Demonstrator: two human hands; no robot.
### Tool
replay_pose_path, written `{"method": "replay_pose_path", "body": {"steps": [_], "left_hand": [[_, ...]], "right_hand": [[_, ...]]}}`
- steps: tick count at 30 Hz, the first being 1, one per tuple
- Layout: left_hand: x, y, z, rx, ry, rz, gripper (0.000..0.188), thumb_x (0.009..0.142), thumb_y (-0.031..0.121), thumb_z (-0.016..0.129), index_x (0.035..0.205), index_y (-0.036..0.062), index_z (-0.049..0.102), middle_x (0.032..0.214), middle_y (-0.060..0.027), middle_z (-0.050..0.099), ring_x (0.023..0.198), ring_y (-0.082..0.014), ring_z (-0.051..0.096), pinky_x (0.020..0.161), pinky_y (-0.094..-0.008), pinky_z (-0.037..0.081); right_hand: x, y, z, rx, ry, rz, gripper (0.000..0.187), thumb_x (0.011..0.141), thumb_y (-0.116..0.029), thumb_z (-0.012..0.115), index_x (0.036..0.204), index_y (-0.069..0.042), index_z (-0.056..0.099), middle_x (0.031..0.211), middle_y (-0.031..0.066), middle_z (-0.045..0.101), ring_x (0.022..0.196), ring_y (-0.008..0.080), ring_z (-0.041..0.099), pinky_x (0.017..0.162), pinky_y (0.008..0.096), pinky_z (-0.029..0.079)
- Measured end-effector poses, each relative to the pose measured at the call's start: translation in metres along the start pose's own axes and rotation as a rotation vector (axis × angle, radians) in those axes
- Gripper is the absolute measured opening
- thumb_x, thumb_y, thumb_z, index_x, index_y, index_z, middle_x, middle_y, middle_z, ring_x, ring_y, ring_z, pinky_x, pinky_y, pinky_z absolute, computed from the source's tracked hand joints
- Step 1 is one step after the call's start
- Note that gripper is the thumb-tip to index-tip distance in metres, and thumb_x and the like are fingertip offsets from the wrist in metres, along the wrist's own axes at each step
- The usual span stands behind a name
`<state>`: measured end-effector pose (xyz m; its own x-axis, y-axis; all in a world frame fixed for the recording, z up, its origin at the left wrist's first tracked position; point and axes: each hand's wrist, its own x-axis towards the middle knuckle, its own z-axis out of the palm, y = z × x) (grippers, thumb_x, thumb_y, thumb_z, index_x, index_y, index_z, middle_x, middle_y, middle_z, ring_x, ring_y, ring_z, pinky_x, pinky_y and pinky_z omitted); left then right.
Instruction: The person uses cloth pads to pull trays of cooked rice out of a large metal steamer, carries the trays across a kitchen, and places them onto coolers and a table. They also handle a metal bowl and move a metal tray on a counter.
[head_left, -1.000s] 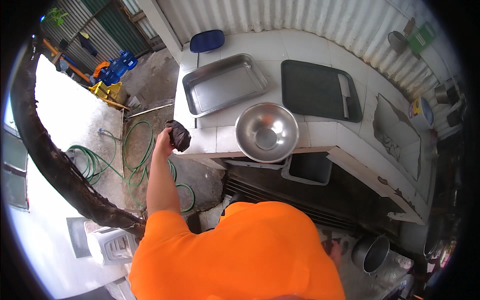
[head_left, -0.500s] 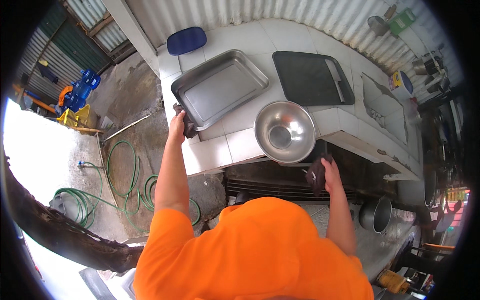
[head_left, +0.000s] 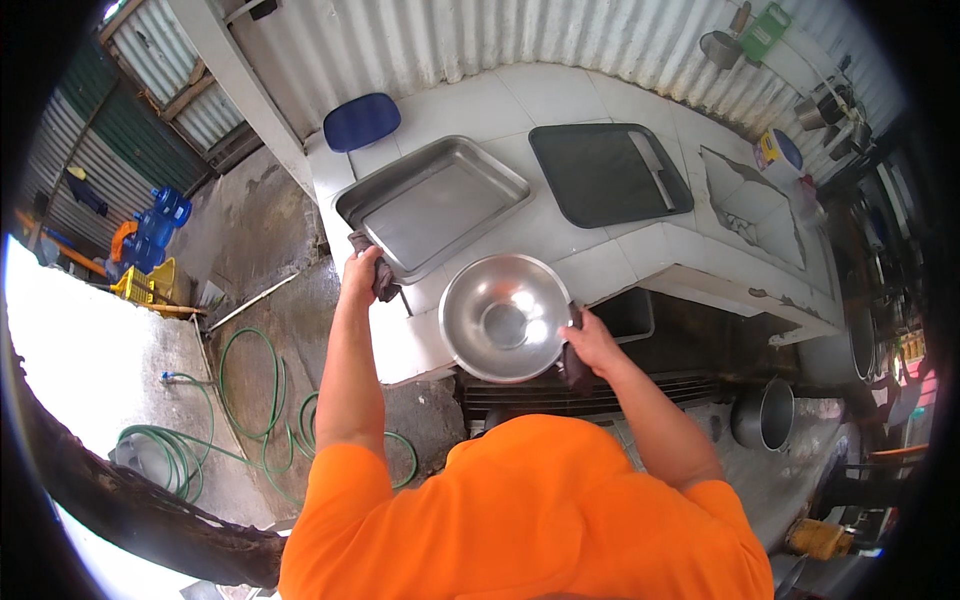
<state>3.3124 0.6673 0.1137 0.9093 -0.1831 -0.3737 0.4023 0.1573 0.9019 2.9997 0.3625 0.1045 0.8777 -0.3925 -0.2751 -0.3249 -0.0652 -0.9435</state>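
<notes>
My left hand (head_left: 362,272) is closed on a dark cloth (head_left: 384,278), pressed at the near left edge of a rectangular metal tray (head_left: 440,205) on the white tiled counter. A round stainless steel bowl (head_left: 503,322) sits at the counter's near edge, its inside facing up with nothing in it. At its right rim, my right hand (head_left: 592,345) is closed round another dark cloth (head_left: 576,365) and the rim. The fingertips of both hands are partly hidden by the cloths.
Behind the bowl lies a dark board (head_left: 595,178) with a knife (head_left: 652,170) on it. A blue lid (head_left: 361,122) rests at the back left. The counter has a broken-edged basin (head_left: 755,215) on the right. A green hose (head_left: 270,400) coils on the floor, and a pot (head_left: 765,415) stands lower right.
The bowl has shifted left and nearer, toward the tray. My right hand, earlier apart from it with the cloth, is now at its rim. My left hand stays at the tray's edge.
</notes>
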Motion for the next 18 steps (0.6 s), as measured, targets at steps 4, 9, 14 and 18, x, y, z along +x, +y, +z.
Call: {"method": "replay_pose_path", "body": {"steps": [4,9,14,18], "left_hand": [[-0.01,0.033,-0.001,0.069,0.011,0.046,0.026,0.077,0.011,0.062,0.098,-0.0033,0.056,0.079,-0.0095,0.059,0.062,-0.0186,0.059,0.057,-0.0318,0.052],[-0.01,0.046,-0.006,0.069,0.015,0.115,0.025,0.078,0.012,0.061,0.097,-0.0034,0.055,0.08,-0.0089,0.059,0.063,-0.0184,0.059,0.058,-0.0318,0.051],[-0.009,0.06,0.005,0.115,-0.001,0.142,0.025,0.078,0.011,0.06,0.097,-0.0035,0.055,0.079,-0.0085,0.058,0.064,-0.0183,0.059,0.058,-0.0331,0.051],[-0.012,0.072,0.009,0.127,-0.008,0.144,0.024,0.078,0.011,0.06,0.096,-0.0031,0.055,0.078,-0.0083,0.058,0.063,-0.0181,0.059,0.057,-0.0332,0.05]], "right_hand": [[-0.002,-0.005,0.043,0.059,-0.047,0.028,0.042,0.081,-0.011,0.061,0.118,0.006,0.051,0.106,0.0156,0.062,0.097,0.0213,0.059,0.086,0.0327,0.046],[0.009,-0.004,0.075,0.3,-0.24,0.144,0.033,0.086,-0.011,0.058,0.115,0.004,0.052,0.103,0.0121,0.06,0.095,0.0181,0.057,0.085,0.0324,0.046],[0.009,-0.013,0.092,0.382,-0.355,0.195,0.038,0.089,-0.012,0.057,0.121,0.005,0.047,0.107,0.0125,0.058,0.095,0.0189,0.057,0.086,0.0336,0.048],[0.011,-0.008,0.1,0.418,-0.295,0.124,0.04,0.088,-0.018,0.058,0.119,0.006,0.049,0.108,0.0162,0.06,0.1,0.0234,0.058,0.089,0.0353,0.046]]}}
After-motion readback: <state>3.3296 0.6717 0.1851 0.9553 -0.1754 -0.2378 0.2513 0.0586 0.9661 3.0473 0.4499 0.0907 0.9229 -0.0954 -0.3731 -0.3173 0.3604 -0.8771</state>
